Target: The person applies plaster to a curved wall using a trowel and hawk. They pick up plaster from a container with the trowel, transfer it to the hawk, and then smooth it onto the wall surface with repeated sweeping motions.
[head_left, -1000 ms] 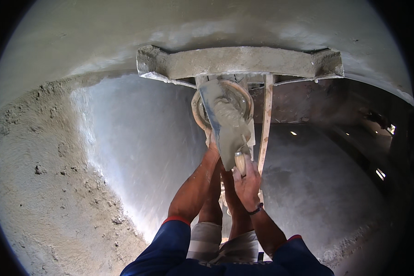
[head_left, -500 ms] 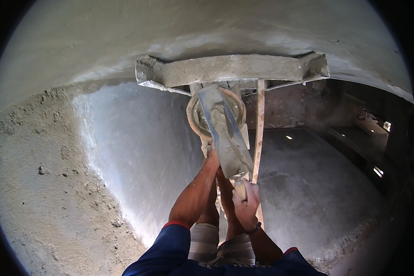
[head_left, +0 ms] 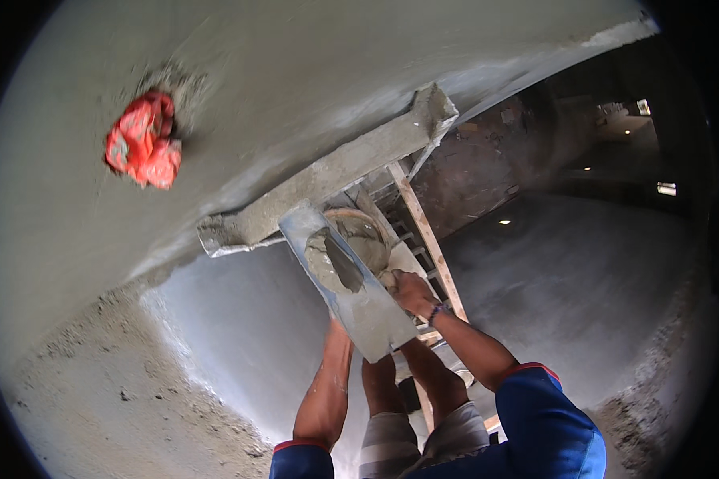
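A long metal plastering board [head_left: 379, 327] carries wet grey mortar [head_left: 323, 255] and slants across a round bucket [head_left: 379, 243] of mortar. My left hand [head_left: 335, 327] is beneath the board's near left part, its fingers hidden behind it. My right hand [head_left: 414, 294] is beside the board's right edge, closed on a trowel handle [head_left: 388, 279], mostly covered by the fingers. The trowel's blade cannot be clearly made out.
A plaster-caked beam [head_left: 319, 176] tops a wooden ladder [head_left: 427, 231] beneath my legs. A crumpled red plastic piece [head_left: 148, 140] sticks to the smooth grey surface [head_left: 72, 223]. Rough plaster [head_left: 136, 383] lies lower left; a dim interior [head_left: 567, 255] drops away right.
The view has turned, so the beam now slants and the red piece shows. The board has swung leftward at its far end. My right hand has moved up beside the bucket.
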Demonstrator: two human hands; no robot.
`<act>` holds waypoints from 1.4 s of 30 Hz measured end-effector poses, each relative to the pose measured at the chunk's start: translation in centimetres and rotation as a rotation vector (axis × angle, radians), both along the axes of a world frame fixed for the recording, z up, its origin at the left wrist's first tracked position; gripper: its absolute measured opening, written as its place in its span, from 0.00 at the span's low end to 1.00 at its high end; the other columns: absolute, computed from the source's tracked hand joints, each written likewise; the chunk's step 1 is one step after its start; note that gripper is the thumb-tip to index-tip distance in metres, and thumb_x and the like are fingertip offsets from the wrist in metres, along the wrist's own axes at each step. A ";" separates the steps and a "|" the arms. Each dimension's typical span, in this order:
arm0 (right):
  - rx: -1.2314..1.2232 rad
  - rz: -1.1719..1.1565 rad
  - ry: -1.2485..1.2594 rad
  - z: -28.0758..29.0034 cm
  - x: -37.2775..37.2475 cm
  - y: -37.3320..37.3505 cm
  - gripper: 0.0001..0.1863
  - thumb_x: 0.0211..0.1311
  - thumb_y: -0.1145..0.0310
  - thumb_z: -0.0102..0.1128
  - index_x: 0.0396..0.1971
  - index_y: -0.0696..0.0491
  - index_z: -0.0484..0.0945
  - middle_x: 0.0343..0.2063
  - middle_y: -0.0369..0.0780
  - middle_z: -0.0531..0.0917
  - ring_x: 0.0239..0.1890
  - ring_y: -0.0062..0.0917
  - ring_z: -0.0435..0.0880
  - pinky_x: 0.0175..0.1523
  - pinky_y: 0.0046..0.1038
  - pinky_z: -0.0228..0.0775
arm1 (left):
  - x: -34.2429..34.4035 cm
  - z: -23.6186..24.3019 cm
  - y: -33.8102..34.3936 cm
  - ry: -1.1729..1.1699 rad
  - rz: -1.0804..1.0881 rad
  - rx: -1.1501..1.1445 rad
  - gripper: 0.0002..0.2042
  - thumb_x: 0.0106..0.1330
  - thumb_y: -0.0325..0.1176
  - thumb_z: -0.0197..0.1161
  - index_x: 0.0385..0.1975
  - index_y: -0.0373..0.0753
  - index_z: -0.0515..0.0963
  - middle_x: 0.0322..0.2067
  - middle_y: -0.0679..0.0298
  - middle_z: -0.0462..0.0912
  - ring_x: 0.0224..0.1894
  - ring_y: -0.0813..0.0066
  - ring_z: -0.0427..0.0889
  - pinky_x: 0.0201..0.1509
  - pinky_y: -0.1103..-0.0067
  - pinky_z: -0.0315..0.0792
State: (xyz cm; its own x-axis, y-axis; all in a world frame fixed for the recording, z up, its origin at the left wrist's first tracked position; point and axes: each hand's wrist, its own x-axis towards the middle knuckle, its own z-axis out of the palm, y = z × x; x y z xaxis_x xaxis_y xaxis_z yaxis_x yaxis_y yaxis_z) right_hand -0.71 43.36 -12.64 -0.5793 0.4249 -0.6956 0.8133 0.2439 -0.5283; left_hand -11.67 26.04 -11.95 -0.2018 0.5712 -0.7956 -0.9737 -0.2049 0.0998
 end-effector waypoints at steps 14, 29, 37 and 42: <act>-0.947 -0.846 0.742 6.8 3.1 -0.8 0.21 0.69 0.62 0.54 0.57 0.57 0.74 0.50 0.45 0.83 0.50 0.32 0.82 0.54 0.30 0.73 | -1.8 6.7 8.9 0.018 -0.252 0.104 0.17 0.73 0.44 0.53 0.53 0.39 0.73 0.43 0.59 0.80 0.44 0.62 0.82 0.48 0.67 0.79; -0.922 -1.214 1.323 15.1 7.5 1.2 0.35 0.71 0.46 0.48 0.70 0.53 0.59 0.67 0.40 0.68 0.68 0.33 0.66 0.71 0.40 0.58 | 0.7 19.6 24.6 -0.121 -0.418 0.288 0.18 0.73 0.42 0.54 0.56 0.38 0.72 0.45 0.59 0.81 0.44 0.63 0.83 0.47 0.67 0.81; -0.935 -1.280 1.363 16.3 8.4 1.3 0.31 0.74 0.48 0.44 0.69 0.51 0.60 0.66 0.39 0.69 0.67 0.31 0.67 0.70 0.40 0.60 | 1.0 22.6 28.2 0.020 -0.396 0.494 0.25 0.74 0.50 0.49 0.62 0.39 0.68 0.54 0.57 0.79 0.53 0.59 0.79 0.59 0.61 0.75; -0.939 -1.310 1.309 17.8 8.4 1.4 0.30 0.74 0.51 0.47 0.69 0.51 0.61 0.65 0.39 0.70 0.66 0.30 0.68 0.69 0.37 0.61 | 0.9 24.3 28.5 0.208 -0.551 0.402 0.32 0.75 0.58 0.42 0.68 0.39 0.62 0.61 0.56 0.73 0.59 0.56 0.75 0.64 0.59 0.71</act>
State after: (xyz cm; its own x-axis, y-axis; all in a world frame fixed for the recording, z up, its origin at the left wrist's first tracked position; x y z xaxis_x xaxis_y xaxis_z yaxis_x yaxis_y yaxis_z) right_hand 7.66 44.80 5.14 -0.5188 0.7451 -0.4191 -0.6304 -0.6645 -0.4012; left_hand -10.81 54.49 12.37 0.0758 0.8747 -0.4786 -0.9152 0.2516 0.3147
